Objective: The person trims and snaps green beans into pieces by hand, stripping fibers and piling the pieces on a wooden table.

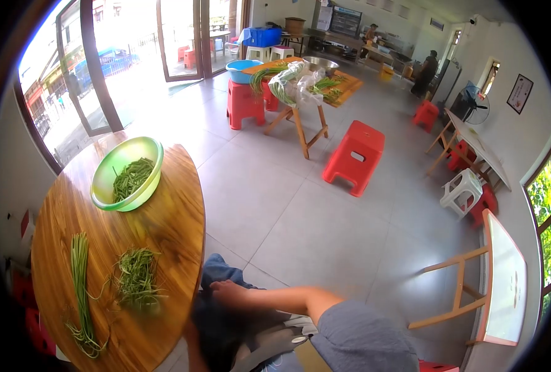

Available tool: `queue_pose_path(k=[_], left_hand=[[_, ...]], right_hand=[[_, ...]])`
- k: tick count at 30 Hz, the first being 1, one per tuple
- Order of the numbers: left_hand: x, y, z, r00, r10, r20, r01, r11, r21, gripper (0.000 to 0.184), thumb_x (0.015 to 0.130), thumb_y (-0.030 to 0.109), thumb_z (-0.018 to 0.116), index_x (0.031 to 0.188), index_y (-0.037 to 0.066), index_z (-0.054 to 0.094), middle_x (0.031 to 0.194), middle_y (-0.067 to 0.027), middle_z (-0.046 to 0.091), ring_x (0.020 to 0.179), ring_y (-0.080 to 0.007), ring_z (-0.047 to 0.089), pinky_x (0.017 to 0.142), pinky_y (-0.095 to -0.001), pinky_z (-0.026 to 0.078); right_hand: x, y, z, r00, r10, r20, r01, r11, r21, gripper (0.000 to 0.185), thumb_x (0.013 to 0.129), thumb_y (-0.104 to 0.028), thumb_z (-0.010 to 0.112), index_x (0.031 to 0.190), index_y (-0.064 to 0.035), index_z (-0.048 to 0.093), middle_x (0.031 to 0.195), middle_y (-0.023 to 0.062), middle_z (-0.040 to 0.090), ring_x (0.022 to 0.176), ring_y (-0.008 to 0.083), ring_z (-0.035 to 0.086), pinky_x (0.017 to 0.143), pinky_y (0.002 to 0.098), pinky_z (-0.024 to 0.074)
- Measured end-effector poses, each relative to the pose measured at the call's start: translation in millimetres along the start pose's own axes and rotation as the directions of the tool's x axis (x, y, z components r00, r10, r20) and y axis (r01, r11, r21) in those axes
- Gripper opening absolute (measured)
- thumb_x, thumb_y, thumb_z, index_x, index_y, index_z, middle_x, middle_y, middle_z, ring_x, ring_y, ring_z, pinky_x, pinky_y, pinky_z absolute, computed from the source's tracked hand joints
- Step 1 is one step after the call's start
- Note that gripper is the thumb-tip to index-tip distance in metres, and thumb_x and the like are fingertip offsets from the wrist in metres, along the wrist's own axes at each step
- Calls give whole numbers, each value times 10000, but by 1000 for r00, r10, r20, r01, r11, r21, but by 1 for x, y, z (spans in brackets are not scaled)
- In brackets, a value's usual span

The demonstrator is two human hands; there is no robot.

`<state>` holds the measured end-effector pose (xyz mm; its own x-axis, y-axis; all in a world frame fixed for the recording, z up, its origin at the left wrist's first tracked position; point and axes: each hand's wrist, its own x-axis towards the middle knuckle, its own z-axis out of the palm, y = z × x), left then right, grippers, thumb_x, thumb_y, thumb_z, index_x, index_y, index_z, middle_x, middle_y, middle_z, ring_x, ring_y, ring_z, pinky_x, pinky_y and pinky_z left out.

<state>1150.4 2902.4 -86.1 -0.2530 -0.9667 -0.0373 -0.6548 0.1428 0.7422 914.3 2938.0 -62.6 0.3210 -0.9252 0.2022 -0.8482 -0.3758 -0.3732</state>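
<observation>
Lower centre: right hand (229, 293) lay at the knee (221, 268), its grip I couldn't make out; left hand hidden | Lower left: stalks (81, 291), tangled greens (138, 278) lay on table (177, 211), near bowl (110, 166).

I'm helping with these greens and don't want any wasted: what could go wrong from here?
The basin sits near the far edge of the table, so a knock might tip it off. The bundle lies close beside the pile, so the two could get mixed.
</observation>
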Motion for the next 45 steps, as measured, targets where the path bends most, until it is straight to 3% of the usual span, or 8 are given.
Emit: queue_pose_path(k=[1, 5, 8, 20, 26, 30, 39, 45], left_hand=[[0, 0, 2, 1000, 5, 11, -5, 1000, 0, 322, 925, 216, 467, 1035, -74, 553, 1014, -250, 594, 951, -375, 564, 784, -405, 426], [-15, -46, 25, 992, 123, -14, -122, 991, 57, 279, 926, 226, 455, 805, -20, 504, 770, -224, 583, 754, -371, 583, 629, -448, 420], [-67, -39, 12, 933, 361, 12, -349, 893, 285, 316, 918, 233, 466, 710, 6, 394, 626, -197, 512, 602, -367, 543, 530, -451, 374], [-94, 48, -36, 985, 156, -74, -154, 988, 33, 176, 829, 180, 562, 765, 18, 538, 679, -172, 561, 643, -327, 558, 587, -404, 429], [-82, 81, -90, 945, 142, 296, -90, 979, -184, 105, 827, 86, 585, 888, 2, 600, 793, -59, 615, 716, -117, 573, 648, -251, 454], [-73, 145, -137, 886, 237, 398, 10, 849, -528, 117, 839, 19, 543, 930, -30, 599, 834, -68, 612, 787, -125, 582, 729, -243, 456], [11, 141, -170, 914, 390, -108, -402, 848, -346, 164, 907, 142, 527, 866, -7, 580, 791, -48, 574, 732, -120, 547, 696, -249, 444], [53, 152, -173, 953, 268, -145, -304, 843, -443, 203, 929, 185, 506, 843, 11, 568, 742, -25, 543, 703, -105, 517, 683, -246, 429]], right_hand=[[3, 0, 2, 982, 16, 189, -19, 1000, 13, 216, 846, -215, 496, 765, -31, 577, 877, 146, 598, 938, 300, 587, 676, 399, 507], [5, 14, 41, 844, 531, -83, -506, 837, 208, 255, 905, -254, 441, 857, -12, 505, 842, 196, 617, 704, 380, 617, 639, 459, 502], [5, 8, 26, 730, 684, 11, -648, 686, 330, 287, 882, -280, 480, 874, 5, 507, 847, 215, 617, 784, 403, 606, 679, 485, 485], [-15, -4, 1, 799, 544, 255, -596, 773, 218, 286, 828, -288, 557, 936, -23, 548, 909, 222, 616, 886, 404, 590, 746, 491, 474], [-24, -18, -13, 764, 635, 110, -623, 684, 381, 256, 837, -274, 555, 905, -28, 531, 884, 209, 609, 870, 392, 576, 734, 472, 457], [-27, -8, -14, 681, 689, -248, -479, 675, 561, 245, 846, -275, 556, 900, -36, 556, 868, 193, 592, 885, 358, 544, 763, 436, 438], [-14, 23, -58, 352, 843, -408, -399, 529, 749, 278, 873, -267, 571, 1018, -30, 576, 925, 149, 601, 797, 248, 609, 693, 333, 490], [19, 14, -96, 360, 764, -535, -304, 639, 707, 238, 881, -238, 560, 1003, -34, 561, 898, 146, 585, 745, 254, 585, 645, 333, 478]])
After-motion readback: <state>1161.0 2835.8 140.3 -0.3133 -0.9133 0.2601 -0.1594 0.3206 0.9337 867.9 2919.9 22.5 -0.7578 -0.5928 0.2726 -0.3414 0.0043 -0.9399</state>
